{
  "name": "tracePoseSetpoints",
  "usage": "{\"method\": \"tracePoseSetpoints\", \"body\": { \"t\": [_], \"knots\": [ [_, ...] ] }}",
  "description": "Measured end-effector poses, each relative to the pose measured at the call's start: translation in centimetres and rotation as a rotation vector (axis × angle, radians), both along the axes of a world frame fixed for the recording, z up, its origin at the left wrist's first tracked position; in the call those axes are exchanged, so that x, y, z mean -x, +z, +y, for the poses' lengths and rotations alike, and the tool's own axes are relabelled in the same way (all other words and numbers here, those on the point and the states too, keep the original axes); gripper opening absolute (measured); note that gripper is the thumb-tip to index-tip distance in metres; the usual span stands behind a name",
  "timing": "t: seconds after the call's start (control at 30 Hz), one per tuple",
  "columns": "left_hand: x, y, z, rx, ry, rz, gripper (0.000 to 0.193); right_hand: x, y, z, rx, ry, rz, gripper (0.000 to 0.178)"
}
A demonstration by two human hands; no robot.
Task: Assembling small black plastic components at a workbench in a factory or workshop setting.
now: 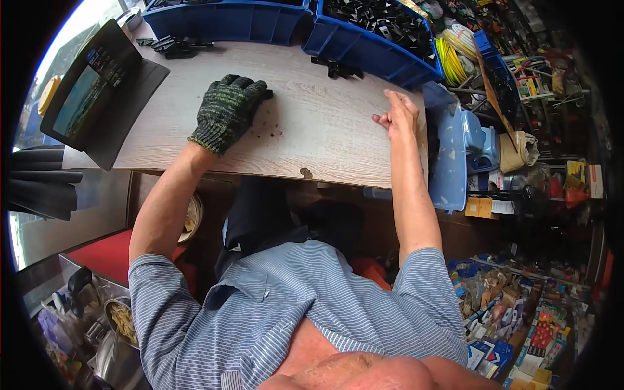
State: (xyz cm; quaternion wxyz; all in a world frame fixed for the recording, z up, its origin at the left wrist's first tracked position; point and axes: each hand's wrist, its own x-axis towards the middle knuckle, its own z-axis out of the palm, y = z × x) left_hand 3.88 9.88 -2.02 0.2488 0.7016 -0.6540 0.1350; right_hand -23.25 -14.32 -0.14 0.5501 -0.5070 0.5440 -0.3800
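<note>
My left hand (pixel 227 110) wears a dark green and black knit glove and rests on the table (pixel 325 130) left of the middle. Its fingers look curled down, and what they hold, if anything, is hidden under the glove; a small black edge shows at its right side. My right hand (pixel 399 116) is bare and lies near the table's right end. Its fingers are loosely bent with the thumb apart, and nothing shows in it. Small dark crumbs (pixel 273 134) lie just right of the glove.
Blue bins (pixel 374 49) stand along the far edge, the right one full of small black parts. Loose black parts (pixel 337 68) and another black pile (pixel 172 47) lie before them. A tablet in a dark case (pixel 81 104) leans at left. Crowded shelves (pixel 539 195) run along the right.
</note>
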Motion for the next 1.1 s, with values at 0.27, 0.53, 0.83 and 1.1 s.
{"method": "tracePoseSetpoints", "body": {
  "t": [0.27, 0.53, 0.83, 1.1],
  "knots": [
    [0.5, 0.2, -0.3, 0.061, 0.024, 0.099, 0.025, -6.3, 0.1, -0.7, 0.242, 0.158, 0.474, 0.021],
    [0.2, 0.6, 0.1, 0.177, 0.037, 0.08, 0.03, -6.7, 0.1, -0.8, 0.363, 0.241, 0.631, 0.022],
    [6.0, 1.0, 0.1, 0.343, -0.042, 0.422, 0.031, -2.3, 0.1, 5.1, -0.098, 0.426, -0.072, 0.019],
    [11.1, -1.6, -2.8, 0.203, -0.198, 0.686, 0.034, -1.9, -1.1, 10.9, -0.178, 0.597, -0.347, 0.014]
  ]
}}
